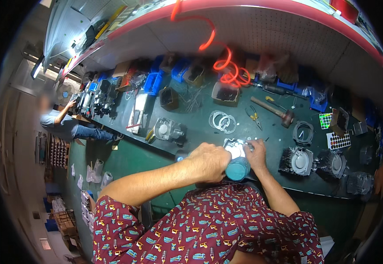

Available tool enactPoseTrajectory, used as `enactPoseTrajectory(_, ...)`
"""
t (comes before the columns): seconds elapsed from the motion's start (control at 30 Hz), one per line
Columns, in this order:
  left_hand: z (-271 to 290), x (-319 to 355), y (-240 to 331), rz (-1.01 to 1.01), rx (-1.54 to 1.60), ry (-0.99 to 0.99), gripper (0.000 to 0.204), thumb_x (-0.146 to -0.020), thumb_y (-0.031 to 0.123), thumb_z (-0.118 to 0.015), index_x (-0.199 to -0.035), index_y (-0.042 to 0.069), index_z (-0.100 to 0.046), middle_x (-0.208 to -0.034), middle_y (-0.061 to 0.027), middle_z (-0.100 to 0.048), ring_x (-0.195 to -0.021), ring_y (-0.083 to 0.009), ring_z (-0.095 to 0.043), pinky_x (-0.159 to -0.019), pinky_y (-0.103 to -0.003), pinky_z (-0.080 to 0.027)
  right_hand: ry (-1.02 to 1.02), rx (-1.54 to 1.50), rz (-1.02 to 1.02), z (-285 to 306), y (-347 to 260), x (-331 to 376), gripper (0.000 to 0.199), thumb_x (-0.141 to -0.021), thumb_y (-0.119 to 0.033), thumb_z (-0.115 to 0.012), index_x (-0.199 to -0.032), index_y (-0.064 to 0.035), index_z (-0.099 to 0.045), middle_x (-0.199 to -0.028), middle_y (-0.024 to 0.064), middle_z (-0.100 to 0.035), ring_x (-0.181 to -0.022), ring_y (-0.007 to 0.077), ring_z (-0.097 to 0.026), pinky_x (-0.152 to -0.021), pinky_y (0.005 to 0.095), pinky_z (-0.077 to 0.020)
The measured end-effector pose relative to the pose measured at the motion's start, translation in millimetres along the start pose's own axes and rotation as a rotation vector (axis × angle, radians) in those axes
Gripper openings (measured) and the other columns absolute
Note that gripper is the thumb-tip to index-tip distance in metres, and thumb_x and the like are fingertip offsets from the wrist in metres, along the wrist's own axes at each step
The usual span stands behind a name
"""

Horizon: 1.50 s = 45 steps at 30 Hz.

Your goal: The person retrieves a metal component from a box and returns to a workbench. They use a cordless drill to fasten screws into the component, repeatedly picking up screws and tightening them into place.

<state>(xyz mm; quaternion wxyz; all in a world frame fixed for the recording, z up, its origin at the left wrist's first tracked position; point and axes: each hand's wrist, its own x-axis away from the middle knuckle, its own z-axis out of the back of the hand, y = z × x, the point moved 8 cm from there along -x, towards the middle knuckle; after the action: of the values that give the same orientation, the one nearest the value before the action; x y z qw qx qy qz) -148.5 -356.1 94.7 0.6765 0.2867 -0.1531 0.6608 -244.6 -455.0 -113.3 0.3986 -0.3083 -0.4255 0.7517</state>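
Observation:
At the bench's near edge, close to my body, is a silver metal casting (235,148) with a teal round body (237,170) on its near side. My left hand (211,162) is closed in a fist against its left side; what the fingers wrap round is hidden. On the other side my right hand (256,155) has its fingers curled at the casting's right edge, by a small dark grey piece (250,148). Several finned metal housings (298,162) stand to the right. Flat ring-shaped gaskets (222,122) lie beyond the casting.
On the green bench (191,132) are a hammer (274,112), pliers (254,117), another metal housing (167,130) and an open carton (226,93). Blue bins (153,82) line the back. An orange coiled hose (231,70) hangs overhead. Another person (63,123) stands at far left.

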Motion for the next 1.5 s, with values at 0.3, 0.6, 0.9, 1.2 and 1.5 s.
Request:
enactPoseTrajectory(0.3,8,-3,6,0.115,0.072,-0.018,0.023,-0.072,0.016,-0.068,-0.09,0.001,-0.069,-0.087,-0.0237,-0.071,-0.089,-0.0406,-0.069,-0.08,-0.049,-0.055,-0.046,-0.077,-0.025,-12,22,-9,0.023,-0.081,-0.017,-0.074,-0.101,-0.0056,-0.074,-0.096,0.0211,-0.059,-0.094,0.0377,-0.06,-0.083,0.0442,-0.0496)
enactPoseTrajectory(0.6,-13,5,-8,0.194,0.131,0.056,0.032,-0.077,0.03,-0.074,-0.098,0.006,-0.07,-0.088,-0.0201,-0.072,-0.088,-0.04,-0.069,-0.081,-0.047,-0.055,-0.084,-0.044,-0.046,0,4,-6,0.024,-0.082,-0.02,-0.074,-0.101,-0.0059,-0.074,-0.095,0.0196,-0.056,-0.09,0.0366,-0.06,-0.079,0.044,-0.0503)
enactPoseTrajectory(0.9,1,9,10,0.25,0.291,0.088,0.03,-0.081,0.034,-0.074,-0.097,0.009,-0.072,-0.086,-0.0174,-0.072,-0.084,-0.0368,-0.07,-0.076,-0.044,-0.056,-0.083,-0.076,-0.07,-1,12,-6,0.024,-0.083,-0.02,-0.073,-0.102,-0.0047,-0.074,-0.091,0.0185,-0.056,-0.085,0.035,-0.06,-0.078,0.0435,-0.0499)
enactPoseTrajectory(1.2,26,40,-4,0.202,0.473,0.271,0.034,-0.079,0.03,-0.076,-0.104,0.008,-0.071,-0.092,-0.0194,-0.072,-0.091,-0.0394,-0.069,-0.08,-0.045,-0.054,-0.073,-0.038,-0.042,-9,16,-9,0.025,-0.082,-0.021,-0.073,-0.101,-0.0049,-0.073,-0.093,0.0196,-0.057,-0.09,0.0367,-0.061,-0.079,0.045,-0.0508)
enactPoseTrajectory(1.5,-82,54,-102,0.505,0.68,0.69,0.026,-0.083,0.022,-0.078,-0.094,0.0,-0.071,-0.081,-0.0199,-0.071,-0.074,-0.0335,-0.07,-0.071,-0.042,-0.053,-0.149,-0.072,-0.161,1,7,-11,0.031,-0.083,-0.027,-0.072,-0.105,-0.006,-0.073,-0.101,0.0198,-0.06,-0.098,0.0368,-0.061,-0.086,0.0433,-0.0505)
